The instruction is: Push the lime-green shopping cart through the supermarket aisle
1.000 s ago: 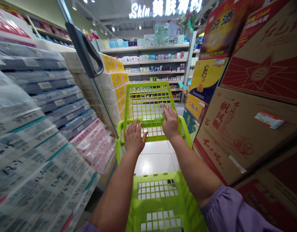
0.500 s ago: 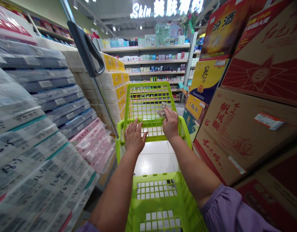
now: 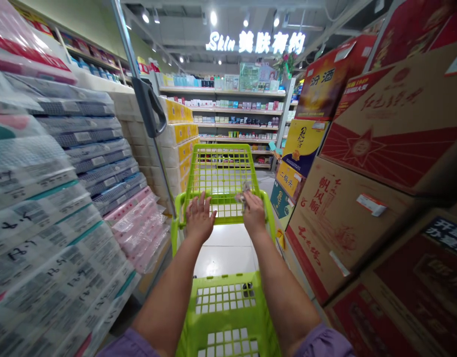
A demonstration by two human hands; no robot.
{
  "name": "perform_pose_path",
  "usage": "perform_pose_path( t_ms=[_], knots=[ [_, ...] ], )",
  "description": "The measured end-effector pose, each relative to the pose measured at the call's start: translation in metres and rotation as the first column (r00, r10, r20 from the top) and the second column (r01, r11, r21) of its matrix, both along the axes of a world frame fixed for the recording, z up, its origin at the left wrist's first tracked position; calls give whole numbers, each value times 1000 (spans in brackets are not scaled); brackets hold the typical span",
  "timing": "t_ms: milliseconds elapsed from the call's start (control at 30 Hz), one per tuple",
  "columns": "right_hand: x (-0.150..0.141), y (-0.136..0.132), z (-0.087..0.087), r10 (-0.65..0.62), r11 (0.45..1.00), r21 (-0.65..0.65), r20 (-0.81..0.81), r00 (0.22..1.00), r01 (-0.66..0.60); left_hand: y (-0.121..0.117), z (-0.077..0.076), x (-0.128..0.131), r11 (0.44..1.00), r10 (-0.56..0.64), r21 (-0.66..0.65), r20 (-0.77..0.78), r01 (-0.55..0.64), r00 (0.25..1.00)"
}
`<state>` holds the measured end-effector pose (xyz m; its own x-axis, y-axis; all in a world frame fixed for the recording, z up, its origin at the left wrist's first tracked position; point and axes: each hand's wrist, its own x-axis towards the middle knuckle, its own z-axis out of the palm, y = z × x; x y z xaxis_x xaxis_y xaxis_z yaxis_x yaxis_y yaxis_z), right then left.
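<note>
Below me stands a bright green plastic shopping cart (image 3: 224, 311), with a grid flap (image 3: 194, 168) at its far end. My left hand (image 3: 200, 218) lies on the left of the flap's near edge, its fingers spread and holding nothing. At the right side of the flap, my right hand (image 3: 254, 212) is closed on a crumpled greyish cloth (image 3: 240, 197), which is partly hidden by the fingers. A metal pole with a dark grey handle (image 3: 148, 106) rises at the cart's left side.
Wrapped packs (image 3: 60, 258) and tissue bundles (image 3: 176, 134) are stacked along the left. Cardboard cartons (image 3: 336, 208) rise in a tall stack close on the right. Ahead, shelves (image 3: 221, 92) of small boxes stand under a lit sign. Pale tiled floor (image 3: 224, 248) shows through the cart.
The view has tilted up, showing more ceiling. My right hand and the cloth have moved down the flap, nearer to me. My left hand stays spread at the flap's near edge.
</note>
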<state>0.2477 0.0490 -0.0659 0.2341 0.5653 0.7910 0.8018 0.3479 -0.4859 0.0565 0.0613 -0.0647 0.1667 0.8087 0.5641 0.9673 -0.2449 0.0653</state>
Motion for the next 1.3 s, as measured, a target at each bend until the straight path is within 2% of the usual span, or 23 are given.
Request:
perform_pose_path(
  t_ms=[133, 267, 400, 467, 567, 633, 833, 1000, 1167, 1300],
  knots=[
    [10, -20, -12, 35, 999, 25, -18, 999, -35, -11, -3, -6, 998, -27, -49, -14, 26, 1000],
    [0, -26, -15, 59, 998, 36, -42, 997, -58, -44, -11, 0, 992, 33, -122, 2, -32, 999],
    [-13, -27, -15, 222, 975, 16, 33, 975, -222, -74, -25, 10, 987, 84, -141, 15, -81, 996],
    [-13, -28, -14, 206, 978, 10, 41, 978, -206, -80, -29, 11, 987, 75, -144, 7, -73, 997],
    [-10, -30, -13, 20, 1000, 12, -25, 1000, -19, -80, -30, 7, 986, 45, -162, 7, -43, 999],
    [-11, -30, -11, -31, 1000, -1, -47, 998, 31, -79, -29, 5, 985, 30, -173, 21, -25, 999],
    [-25, -29, -10, 213, 976, -68, 83, 974, -207, -75, -30, 5, 989, 26, -147, 13, -24, 1000],
    [-30, -28, -12, 107, 992, -70, 93, 990, -101, -71, -33, 4, 989, 27, -146, 9, -25, 1000],
    [-36, -27, -13, 211, 976, -87, 178, 961, -198, -70, -35, 2, 990, 13, -140, 12, -11, 1000],
    [-35, -28, -14, 158, 987, -66, 148, 976, -149, -72, -35, 3, 988, 8, -156, -5, -9, 1000]
  ],
)
